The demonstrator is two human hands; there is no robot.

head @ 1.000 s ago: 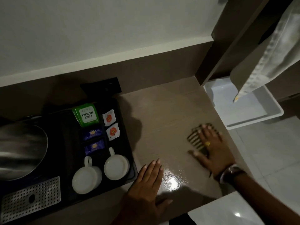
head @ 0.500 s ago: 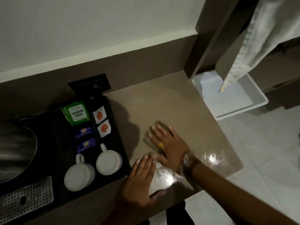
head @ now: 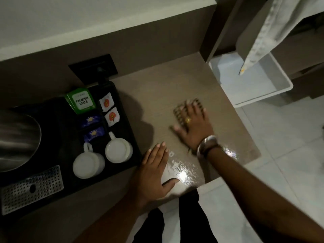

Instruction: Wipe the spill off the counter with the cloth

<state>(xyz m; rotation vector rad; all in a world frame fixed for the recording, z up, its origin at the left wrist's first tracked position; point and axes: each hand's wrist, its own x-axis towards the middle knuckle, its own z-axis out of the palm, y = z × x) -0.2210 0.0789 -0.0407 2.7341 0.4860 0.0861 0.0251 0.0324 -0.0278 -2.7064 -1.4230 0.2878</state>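
The brown-and-tan striped cloth [head: 185,109] lies flat on the pale wood-grain surface [head: 166,88], pinned under the right hand [head: 191,123], whose fingers are spread wide and pressed down on it rather than curled around it. Only the cloth's far edge and left side show past the fingertips; it is blurred, so its exact outline is hard to make out.

The glistening wet patch of spill [head: 184,171] sits nearer the person than the cloth, at the front edge of the surface, with a second shiny spot [head: 229,152] off to the right, just past the wrist. So the cloth has to travel back toward the body, and slightly left, to reach the main wet area. The right hand already has it and is the one placed to drag it there. The left hand [head: 154,172] rests flat and empty, fingers together, touching the left margin of the wet patch, its thumb lying in the sheen; it looks to be steadying only.

To the left, just beside the left hand, stands a black compartmented tray [head: 130,128] with two white cups [head: 103,156] upside down. A green sachet [head: 81,101] reads "PREMIUM GREEN"; the smaller line above that is too small to read. The white sachets with an orange emblem [head: 109,109] and the dark blue ones [head: 92,127] carry no legible text.
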